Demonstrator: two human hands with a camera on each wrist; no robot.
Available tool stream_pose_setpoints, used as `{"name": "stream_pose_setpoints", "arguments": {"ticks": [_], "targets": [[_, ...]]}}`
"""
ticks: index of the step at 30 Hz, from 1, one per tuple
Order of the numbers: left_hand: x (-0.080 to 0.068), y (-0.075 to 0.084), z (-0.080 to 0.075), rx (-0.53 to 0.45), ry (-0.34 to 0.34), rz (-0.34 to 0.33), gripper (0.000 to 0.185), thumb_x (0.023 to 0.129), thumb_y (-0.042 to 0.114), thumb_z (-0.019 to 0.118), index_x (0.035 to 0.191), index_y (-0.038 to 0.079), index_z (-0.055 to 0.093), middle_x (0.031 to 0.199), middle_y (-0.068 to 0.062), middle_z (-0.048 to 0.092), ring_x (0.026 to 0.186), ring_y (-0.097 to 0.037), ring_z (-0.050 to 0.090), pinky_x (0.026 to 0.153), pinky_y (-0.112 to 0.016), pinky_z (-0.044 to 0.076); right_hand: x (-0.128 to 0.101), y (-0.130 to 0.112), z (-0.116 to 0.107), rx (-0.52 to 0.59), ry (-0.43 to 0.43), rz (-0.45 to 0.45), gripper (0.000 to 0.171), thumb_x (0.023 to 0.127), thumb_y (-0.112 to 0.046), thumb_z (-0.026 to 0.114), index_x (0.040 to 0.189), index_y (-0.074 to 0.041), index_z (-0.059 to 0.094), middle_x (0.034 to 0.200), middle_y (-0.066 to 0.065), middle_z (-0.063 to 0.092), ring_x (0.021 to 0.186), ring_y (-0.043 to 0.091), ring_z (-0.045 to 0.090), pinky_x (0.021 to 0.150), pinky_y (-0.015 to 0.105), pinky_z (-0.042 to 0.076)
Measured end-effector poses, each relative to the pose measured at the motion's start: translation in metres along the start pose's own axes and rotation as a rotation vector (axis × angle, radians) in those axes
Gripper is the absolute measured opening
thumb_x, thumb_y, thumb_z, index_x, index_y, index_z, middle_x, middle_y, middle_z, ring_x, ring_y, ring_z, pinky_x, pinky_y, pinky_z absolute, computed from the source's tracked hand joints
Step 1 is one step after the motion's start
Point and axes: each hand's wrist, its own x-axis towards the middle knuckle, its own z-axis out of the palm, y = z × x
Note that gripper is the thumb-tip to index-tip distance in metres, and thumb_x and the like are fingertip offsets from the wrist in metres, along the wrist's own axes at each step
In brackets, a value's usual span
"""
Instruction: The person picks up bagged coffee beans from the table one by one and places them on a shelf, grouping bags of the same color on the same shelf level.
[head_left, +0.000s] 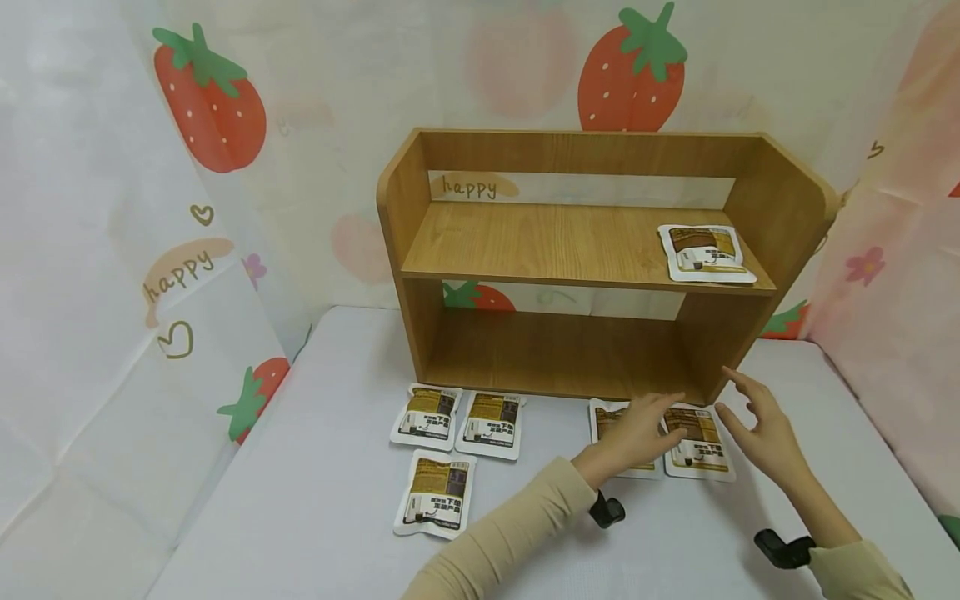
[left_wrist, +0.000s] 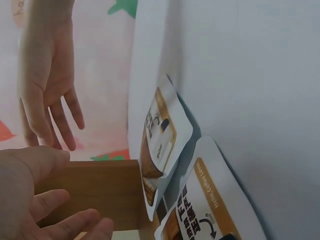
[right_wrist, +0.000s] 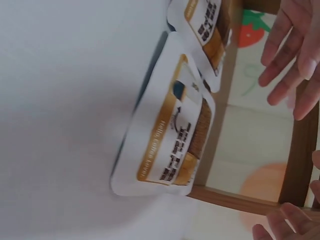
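Your left hand [head_left: 637, 429] and right hand [head_left: 772, 437]: unclenched, grasping nothing, at either side of the rightmost desk pouch [head_left: 699, 450], apparently for two-sided access. It lies label-up toward the desk's [head_left: 300, 500] right edge, just off the shelf's [head_left: 540, 242] front right corner; flatness likely keeps it steady.

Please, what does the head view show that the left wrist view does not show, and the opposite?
Only head view: the packet on the upper board, three packets near the shelf's left end, and the sleeves.

Only left wrist view: readable words "Hello,Coffee Lover" on the nearer packet; the head view does not show them legibly.

Both: the left hand, the right hand, two packets near the shelf's right end, and the wooden shelf, partly in the wrist view.
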Motion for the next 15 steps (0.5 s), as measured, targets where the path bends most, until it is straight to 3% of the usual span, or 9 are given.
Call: {"name": "stream_pose_setpoints", "arguments": {"ticks": [2, 8, 15], "targets": [[0.000, 0.000, 0.004, -0.002, -0.009, -0.022, 0.054, 0.094, 0.034, 0.053, 0.142, 0.018, 0.037, 0.139, 0.001, 0.046, 0.126, -0.016, 0.043, 0.097, -0.026, 0.042, -0.003, 0.002, 0.001, 0.007, -0.034, 0.016, 0.053, 0.088, -0.004, 0.058, 0.138, -0.001, 0.040, 0.131, 0.031, 0.040, 0.112, 0.052, 0.042, 0.082, 0.066, 0.037], [0.001, 0.002, 0.008, -0.033, -0.051, -0.124, 0.054, 0.093, 0.036, 0.054, 0.142, 0.020, 0.038, 0.140, 0.001, 0.044, 0.127, -0.019, 0.044, 0.097, -0.030, 0.044, -0.008, 0.008, 0.003, 0.000, -0.109, 0.068, 0.053, 0.090, -0.008, 0.057, 0.138, 0.002, 0.038, 0.130, 0.032, 0.038, 0.113, 0.054, 0.041, 0.081, 0.070, 0.036], [0.002, -0.001, 0.014, -0.009, -0.062, -0.149, 0.059, 0.091, 0.035, 0.057, 0.142, 0.016, 0.036, 0.137, 0.001, 0.048, 0.123, -0.014, 0.047, 0.093, -0.024, 0.045, -0.011, 0.013, 0.000, -0.014, -0.186, 0.123, 0.056, 0.090, -0.009, 0.058, 0.139, 0.003, 0.034, 0.131, 0.037, 0.037, 0.110, 0.057, 0.041, 0.080, 0.069, 0.038]]}}
